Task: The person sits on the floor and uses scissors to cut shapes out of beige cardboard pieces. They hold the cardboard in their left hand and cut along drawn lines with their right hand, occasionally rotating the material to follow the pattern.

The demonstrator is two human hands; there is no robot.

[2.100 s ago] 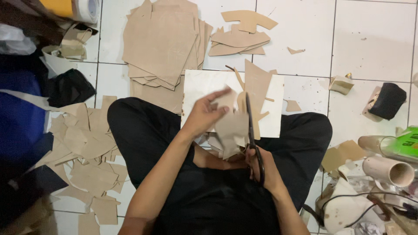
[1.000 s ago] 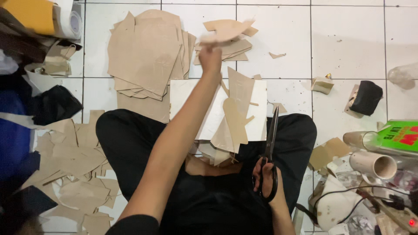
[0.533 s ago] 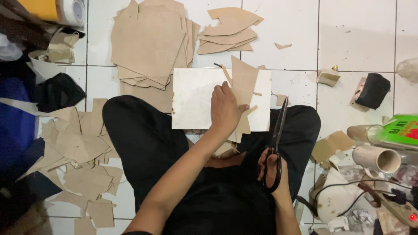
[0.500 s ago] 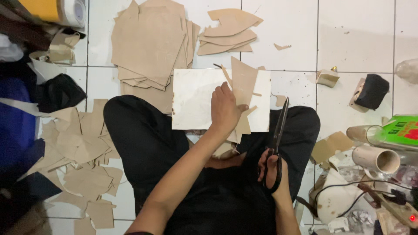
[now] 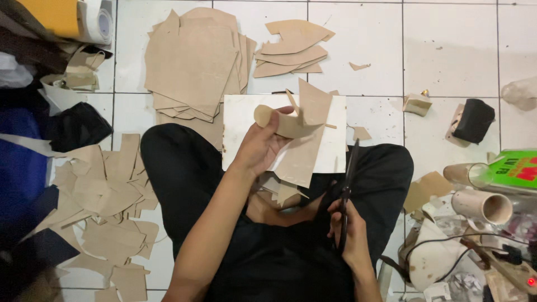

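Observation:
My left hand (image 5: 262, 146) holds up a tan sheet piece (image 5: 299, 131) with a curved cut edge, above the white board (image 5: 240, 128) that rests on my crossed legs. My right hand (image 5: 349, 232) grips black scissors (image 5: 348, 179), blades pointing up and away, just right of the held piece. More tan offcuts (image 5: 282, 190) lie in my lap under the piece. A small stack of cut curved shapes (image 5: 293, 47) lies on the tiles beyond the board.
A stack of large tan sheets (image 5: 193, 61) lies at the far left of the board. Scraps (image 5: 106, 207) cover the floor to my left. Cardboard tubes (image 5: 481, 204), a green box (image 5: 517, 170), cables and a black pad (image 5: 472, 120) crowd the right side.
My left hand went out to the far pile of curved shapes, came back to the board and has now lifted a tan piece. The scissors stayed in my right hand.

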